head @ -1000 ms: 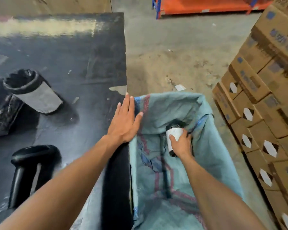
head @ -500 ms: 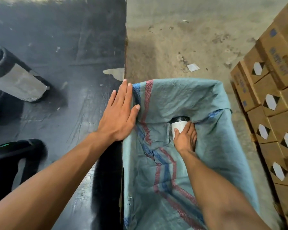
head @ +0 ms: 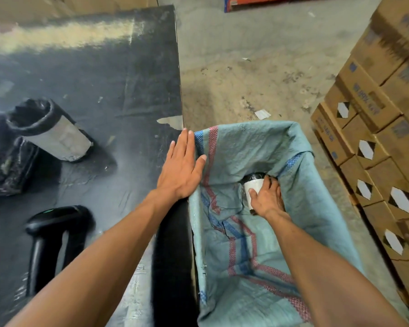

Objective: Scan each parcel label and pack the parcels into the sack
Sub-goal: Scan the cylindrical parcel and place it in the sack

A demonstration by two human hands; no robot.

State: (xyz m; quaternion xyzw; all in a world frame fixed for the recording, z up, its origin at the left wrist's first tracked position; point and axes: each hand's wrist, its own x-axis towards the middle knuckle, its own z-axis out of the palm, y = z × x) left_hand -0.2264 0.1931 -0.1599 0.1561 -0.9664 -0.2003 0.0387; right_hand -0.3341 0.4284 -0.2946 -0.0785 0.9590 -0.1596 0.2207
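**Parcel Being Seated in the Sack**

The fingers point(head: 270, 185) of the right hand point(head: 267, 199) are curled over a cylindrical parcel point(head: 254, 188), black-wrapped with a white label, and it is held against the inner fold of the sack point(head: 328, 232). Compared with a second ago, the parcel has been carried lower and further into the sack; it is now pressed down near the bottom rather than held upright in the opening. No release is yet shown.

The left hand point(head: 181, 168) is laid flat, fingers straight, on the edge of the counter point(head: 128, 79) just beside the sack's rim; nothing is grasped by it, and its position is unchanged.

One more parcel point(head: 50, 133) is left lying on the counter, beside a dark wrapped bundle point(head: 3, 166). The scanner point(head: 52, 234) rests near the front of the counter, untouched.

From this it is judged that the held parcel is nearly packed, and that the parcel on the counter remains to be scanned and packed. Stacked cartons point(head: 376, 138) stand on the floor to the right.
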